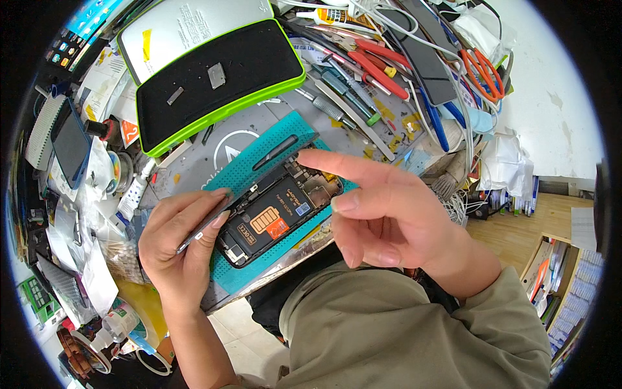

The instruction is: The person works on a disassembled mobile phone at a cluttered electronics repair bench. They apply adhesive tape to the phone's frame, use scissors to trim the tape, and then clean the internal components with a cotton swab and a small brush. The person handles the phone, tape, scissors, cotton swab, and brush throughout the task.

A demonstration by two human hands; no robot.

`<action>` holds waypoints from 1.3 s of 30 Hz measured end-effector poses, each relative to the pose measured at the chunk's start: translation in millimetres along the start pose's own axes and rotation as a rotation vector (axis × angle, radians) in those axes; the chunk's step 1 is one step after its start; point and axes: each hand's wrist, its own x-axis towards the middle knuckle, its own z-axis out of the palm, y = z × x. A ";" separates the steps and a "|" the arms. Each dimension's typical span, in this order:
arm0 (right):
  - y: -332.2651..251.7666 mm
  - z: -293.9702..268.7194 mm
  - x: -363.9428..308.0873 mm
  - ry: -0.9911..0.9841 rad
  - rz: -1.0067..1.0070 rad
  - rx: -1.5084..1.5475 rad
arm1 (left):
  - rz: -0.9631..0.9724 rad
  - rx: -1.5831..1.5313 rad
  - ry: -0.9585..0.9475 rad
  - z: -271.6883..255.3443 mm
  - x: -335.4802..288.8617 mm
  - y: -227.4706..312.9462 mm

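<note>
An opened phone (299, 223) lies on a teal perforated mat (231, 280), its black battery and circuit board exposed. My left hand (173, 243) pinches the lower end of the phone's thin screen panel (267, 179), which stands tilted up along the far long edge of the body. My right hand (398, 211) reaches over the phone's upper end. Its index finger is stretched out, with the tip at the panel's upper end; the other fingers are loosely bent with nothing visible in them. Whether that fingertip presses the panel or the board, I cannot tell.
Beyond the mat sits a black-lined, green-rimmed tray (249, 61) with small metal parts (216, 76). Screwdrivers (343, 91), red-handled pliers (382, 71) and orange-handled scissors (481, 74) lie at the far right. Packets and a clear bottle (121, 321) crowd the left side.
</note>
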 end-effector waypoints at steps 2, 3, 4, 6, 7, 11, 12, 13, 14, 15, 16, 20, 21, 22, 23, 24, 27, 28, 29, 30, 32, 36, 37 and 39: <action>-0.2 0.3 -0.3 0.007 0.001 -0.013 | -0.002 0.004 -0.003 0.3 0.2 0.3; 0.2 4.2 -1.5 0.024 -0.004 -0.073 | -0.002 0.006 -0.006 0.4 0.2 0.4; 0.6 6.5 -1.8 0.041 -0.009 -0.134 | -0.004 0.010 -0.005 0.3 0.0 0.3; 2.0 5.8 -1.1 0.006 -0.028 -0.119 | -0.004 0.018 -0.004 0.0 -0.2 -0.1; 2.8 5.0 -1.0 -0.011 -0.039 -0.112 | -0.005 0.016 -0.005 0.0 -0.4 0.0; 3.2 -1.2 0.7 -0.007 -0.044 0.000 | -0.002 -0.002 0.003 0.7 -0.7 1.2; 7.3 -3.5 -1.9 -0.014 -0.102 -0.088 | -0.002 -0.003 0.012 0.1 -0.9 1.5; 2.4 -1.8 -6.8 -0.038 -0.073 -0.073 | -0.011 -0.014 0.020 -0.5 -1.7 1.4; -2.3 -0.3 -11.5 -0.061 -0.042 -0.060 | -0.019 -0.026 0.027 -0.6 -3.4 1.0; -3.6 0.8 -14.3 -0.046 -0.051 -0.074 | -0.017 -0.037 0.035 -1.3 -1.7 1.6; -2.4 2.9 -17.8 -0.031 -0.061 -0.088 | -0.026 -0.066 0.039 -1.7 -1.6 1.7; 0.9 2.4 -18.9 -0.036 -0.077 -0.097 | -0.041 -0.096 0.015 -3.3 0.7 3.7; 2.2 1.3 -19.2 -0.039 -0.081 -0.107 | -0.044 -0.095 0.011 -2.6 0.6 3.6; 3.7 0.5 -18.1 -0.040 -0.079 -0.130 | -0.048 -0.094 0.008 -2.3 0.8 4.0; 5.4 0.5 -15.7 -0.042 -0.076 -0.153 | -0.060 -0.089 0.016 -3.0 1.3 4.2; 8.4 0.5 -13.5 -0.040 -0.069 -0.175 | -0.077 -0.087 0.023 -3.4 0.2 3.0; 21.2 7.0 -10.2 0.026 -0.172 -0.406 | -0.083 -0.093 0.025 -3.9 -0.5 2.0; 33.9 5.2 -2.0 -0.008 -0.424 -0.609 | -0.079 -0.096 0.024 -3.9 0.0 2.0; 29.5 5.7 -10.7 0.065 -0.469 -0.934 | -0.100 -0.111 0.025 -3.9 0.5 2.3; 33.9 5.1 -6.5 0.098 -0.650 -1.083 | -0.122 -0.125 0.025 -3.8 0.8 2.8; 42.6 3.7 4.9 0.131 -0.905 -1.292 | -0.148 -0.152 0.033 -3.1 0.6 2.6; 48.5 6.5 15.1 0.161 -1.043 -1.515 | -0.162 -0.173 0.039 -5.0 -0.9 1.8; 49.7 7.5 15.6 0.179 -1.039 -1.563 | -0.167 -0.175 0.038 -6.0 -1.4 1.2; 47.4 11.1 12.0 0.205 -0.956 -1.655 | -0.202 -0.203 0.060 -7.4 -3.5 -1.6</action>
